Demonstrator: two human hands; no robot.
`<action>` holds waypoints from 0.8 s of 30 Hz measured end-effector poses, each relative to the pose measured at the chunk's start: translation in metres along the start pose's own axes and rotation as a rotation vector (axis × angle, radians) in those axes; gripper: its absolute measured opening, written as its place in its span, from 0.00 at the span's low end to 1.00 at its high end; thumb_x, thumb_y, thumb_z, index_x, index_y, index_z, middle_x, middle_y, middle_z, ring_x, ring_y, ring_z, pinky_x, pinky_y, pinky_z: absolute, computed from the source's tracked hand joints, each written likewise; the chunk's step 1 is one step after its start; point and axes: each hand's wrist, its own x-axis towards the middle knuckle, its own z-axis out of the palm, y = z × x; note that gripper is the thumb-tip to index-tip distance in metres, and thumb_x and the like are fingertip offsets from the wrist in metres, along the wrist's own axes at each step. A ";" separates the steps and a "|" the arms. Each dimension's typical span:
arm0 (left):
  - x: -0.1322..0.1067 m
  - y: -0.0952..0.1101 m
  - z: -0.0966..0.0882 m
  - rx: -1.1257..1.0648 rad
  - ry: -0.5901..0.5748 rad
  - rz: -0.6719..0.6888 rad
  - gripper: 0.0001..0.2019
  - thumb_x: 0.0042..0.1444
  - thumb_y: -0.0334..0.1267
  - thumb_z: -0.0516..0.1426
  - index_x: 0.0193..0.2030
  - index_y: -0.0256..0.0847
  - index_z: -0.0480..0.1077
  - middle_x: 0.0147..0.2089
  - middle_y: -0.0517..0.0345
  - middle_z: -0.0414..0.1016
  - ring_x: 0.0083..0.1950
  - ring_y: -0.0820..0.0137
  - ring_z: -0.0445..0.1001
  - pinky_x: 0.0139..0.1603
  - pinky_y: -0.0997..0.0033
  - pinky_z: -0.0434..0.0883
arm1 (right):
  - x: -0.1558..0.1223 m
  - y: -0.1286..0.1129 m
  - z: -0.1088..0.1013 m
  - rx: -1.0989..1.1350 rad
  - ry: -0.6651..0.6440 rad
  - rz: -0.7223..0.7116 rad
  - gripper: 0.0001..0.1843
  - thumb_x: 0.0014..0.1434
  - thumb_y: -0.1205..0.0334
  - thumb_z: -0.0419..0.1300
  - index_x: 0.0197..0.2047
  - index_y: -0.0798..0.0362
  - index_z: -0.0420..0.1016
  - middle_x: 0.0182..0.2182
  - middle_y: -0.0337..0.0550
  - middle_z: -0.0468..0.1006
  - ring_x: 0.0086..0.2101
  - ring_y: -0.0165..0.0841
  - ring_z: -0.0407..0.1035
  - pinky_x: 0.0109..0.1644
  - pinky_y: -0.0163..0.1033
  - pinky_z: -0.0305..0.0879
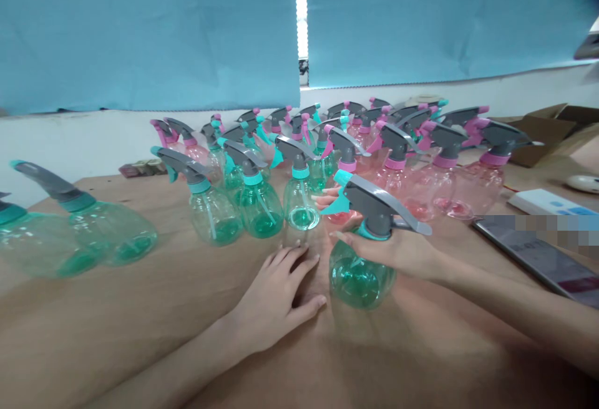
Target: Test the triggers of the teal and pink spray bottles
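A green spray bottle [362, 281] with a grey and turquoise trigger head stands at the front, its nozzle pointing left. My right hand [397, 250] is wrapped around its neck, just under the turquoise collar; some of the fingers are hidden behind the bottle. To the left, my left hand [283, 287] lies on the tabletop with its fingers spread and nothing in it. Just beyond those fingertips are a clear-green spray bottle [302, 200] and a darker green spray bottle [259, 206]. Pink spray bottles [435, 187] stand behind my right hand.
Several more green and pink bottles crowd the back of the wooden table [187, 309]. Two green bottles [110, 228] stand at the far left. On the right lie a phone [528, 256], a white box [545, 200], a white mouse [583, 182] and an open cardboard box [538, 138].
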 end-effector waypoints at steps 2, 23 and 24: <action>0.000 0.000 0.000 0.001 -0.005 0.002 0.28 0.63 0.51 0.54 0.65 0.41 0.59 0.66 0.46 0.59 0.67 0.53 0.56 0.64 0.48 0.55 | 0.001 -0.002 0.000 0.009 -0.008 -0.003 0.03 0.49 0.64 0.56 0.30 0.47 0.65 0.24 0.34 0.74 0.24 0.31 0.69 0.27 0.37 0.69; 0.001 0.000 -0.001 0.014 -0.014 0.000 0.27 0.62 0.50 0.54 0.65 0.39 0.60 0.67 0.45 0.58 0.67 0.53 0.55 0.64 0.49 0.56 | -0.001 0.003 0.000 0.125 -0.057 -0.041 0.04 0.51 0.65 0.56 0.26 0.49 0.68 0.25 0.36 0.76 0.27 0.31 0.71 0.34 0.38 0.71; 0.001 0.000 -0.001 0.012 -0.011 -0.002 0.27 0.62 0.50 0.54 0.64 0.39 0.60 0.67 0.45 0.58 0.67 0.53 0.55 0.63 0.49 0.57 | 0.000 0.002 0.000 0.124 -0.051 -0.040 0.03 0.50 0.65 0.56 0.26 0.49 0.68 0.24 0.36 0.75 0.27 0.31 0.70 0.33 0.38 0.70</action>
